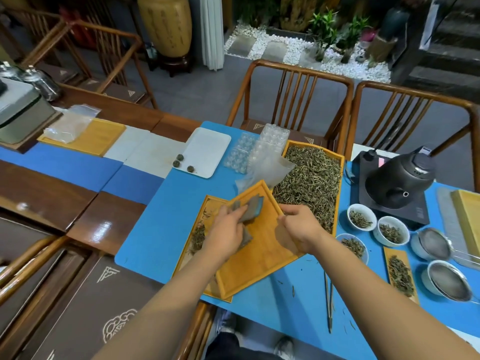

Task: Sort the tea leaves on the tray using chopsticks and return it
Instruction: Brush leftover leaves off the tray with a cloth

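- Two bare forearms reach forward over a blue mat (145,229) on the tabletop (39,188).
- The chopsticks (329,305) lie on the mat nearer than the right hand, untouched, with loose leaves scattered beside them.
- The left hand (228,235) has its fingers curled round a grey-blue cloth (250,207), pressing it onto an empty bamboo tray (259,258).
- The right hand (301,227) grips that tray's right edge, fingers curled over the rim; the tray is tilted.
- Under it lies a second tray (205,211), left of the left hand, holding a small heap of tea leaves (198,237).
- Just beyond the right hand sits a large tray (340,162) full of tea leaves.
- Right of the right hand stand three white cups (361,216) holding leaves, a small leaf dish (401,275), two strainers (449,281) and a dark kettle (400,178).
- Beyond both hands lie clear plastic moulds (244,152) and a white tray (207,152) with three tea balls (179,161).
- Farther still stand wooden chairs (296,94).
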